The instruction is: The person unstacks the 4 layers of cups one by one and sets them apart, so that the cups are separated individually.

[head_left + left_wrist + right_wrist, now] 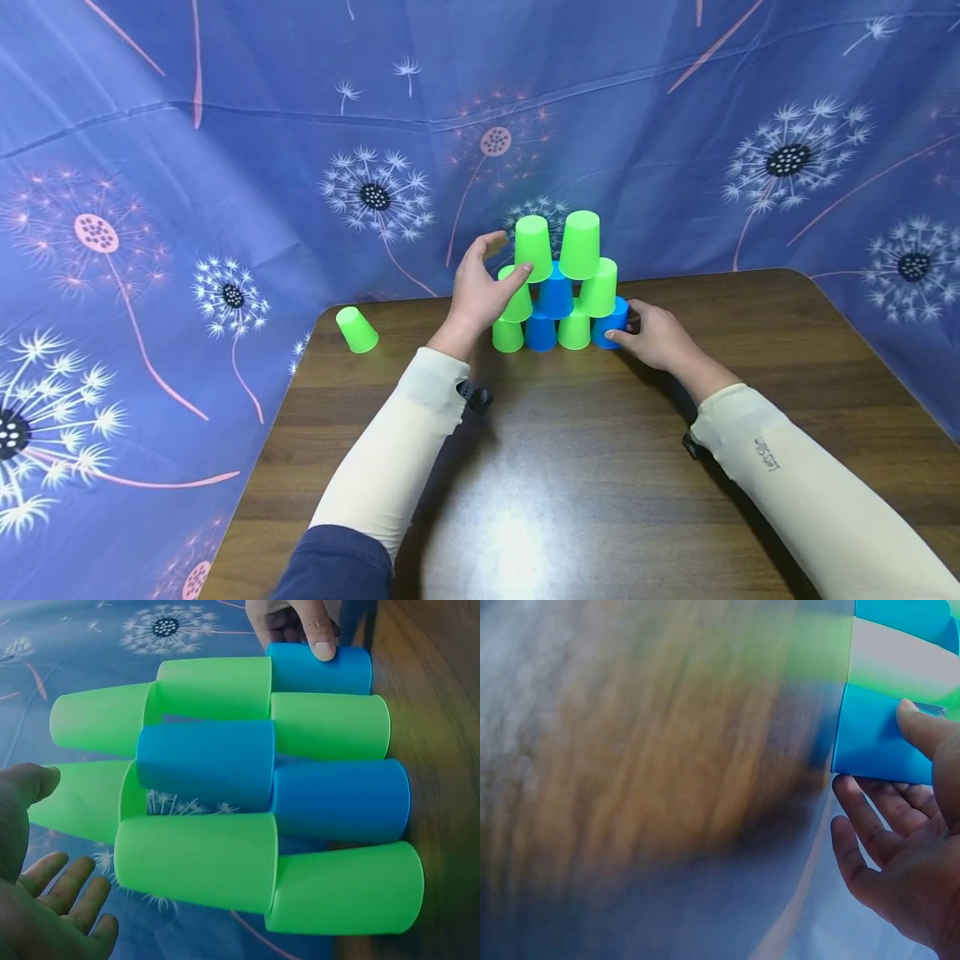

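Note:
Upside-down cups stand stacked in three tiers: green and blue ones at the bottom, a blue cup [556, 293] between two green ones in the middle, two green cups on top. My left hand [480, 287] is beside the left top green cup [532, 247], fingers spread and thumb in front; in the left wrist view its fingers stand off the cup [82, 796]. Low on the right, my right hand [658, 335] holds the bottom-row end blue cup [608, 325] between thumb and fingers. In the right wrist view the thumb lies on that blue cup [877, 739].
A single green cup [357, 330] stands apart on the wooden table [600, 467], near its left back edge. Behind the table hangs a blue cloth [285, 92] with dandelion prints, close behind the stack.

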Demonstrator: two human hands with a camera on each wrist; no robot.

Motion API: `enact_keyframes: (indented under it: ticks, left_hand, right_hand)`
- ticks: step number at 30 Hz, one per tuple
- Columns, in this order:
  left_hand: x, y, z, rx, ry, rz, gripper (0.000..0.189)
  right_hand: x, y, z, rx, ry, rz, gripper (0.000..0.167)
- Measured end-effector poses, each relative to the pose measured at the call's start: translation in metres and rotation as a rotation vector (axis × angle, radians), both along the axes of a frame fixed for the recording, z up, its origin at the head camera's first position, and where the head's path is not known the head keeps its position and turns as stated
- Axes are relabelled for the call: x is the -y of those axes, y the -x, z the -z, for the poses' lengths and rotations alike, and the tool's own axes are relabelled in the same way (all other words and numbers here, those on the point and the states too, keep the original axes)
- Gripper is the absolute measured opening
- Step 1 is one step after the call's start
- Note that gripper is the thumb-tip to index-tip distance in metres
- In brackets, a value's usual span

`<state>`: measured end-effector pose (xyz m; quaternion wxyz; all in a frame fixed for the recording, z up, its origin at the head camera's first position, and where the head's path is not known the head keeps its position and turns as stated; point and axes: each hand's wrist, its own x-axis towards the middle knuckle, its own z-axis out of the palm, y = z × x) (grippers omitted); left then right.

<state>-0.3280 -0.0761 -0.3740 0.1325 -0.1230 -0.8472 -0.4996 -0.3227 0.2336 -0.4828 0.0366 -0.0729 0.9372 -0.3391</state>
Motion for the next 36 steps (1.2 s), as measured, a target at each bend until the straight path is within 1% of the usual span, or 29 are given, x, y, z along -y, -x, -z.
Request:
enact_keyframes:
  ticks: [4, 8, 22, 26, 30, 36]
  left_hand:
    - [-0.007, 0.003, 0.002, 0.032, 0.021, -0.005, 0.067]
    - [-0.012, 0.004, 0.004, 0.058, 0.041, 0.001, 0.069]
    - [-0.019, 0.010, 0.008, 0.063, 0.043, -0.015, 0.069]
    - [-0.020, 0.010, 0.009, 0.053, 0.035, -0.016, 0.068]
    - [-0.020, 0.009, 0.007, 0.024, 0.027, -0.021, 0.066]
    - [-0.011, 0.005, 0.002, -0.029, -0.025, -0.039, 0.062]
  right_hand:
    - [0.001, 0.000, 0.001, -0.001, 0.000, 0.002, 0.073]
    - [0.001, 0.000, 0.002, -0.004, 0.000, 0.003, 0.077]
    - [0.001, 0.000, 0.002, 0.002, -0.004, 0.008, 0.080]
    - [0.001, 0.000, 0.002, 0.000, -0.005, 0.007, 0.078]
    - [0.001, 0.000, 0.002, -0.006, -0.004, 0.014, 0.078]
    - [0.001, 0.000, 0.002, -0.012, -0.012, 0.014, 0.079]
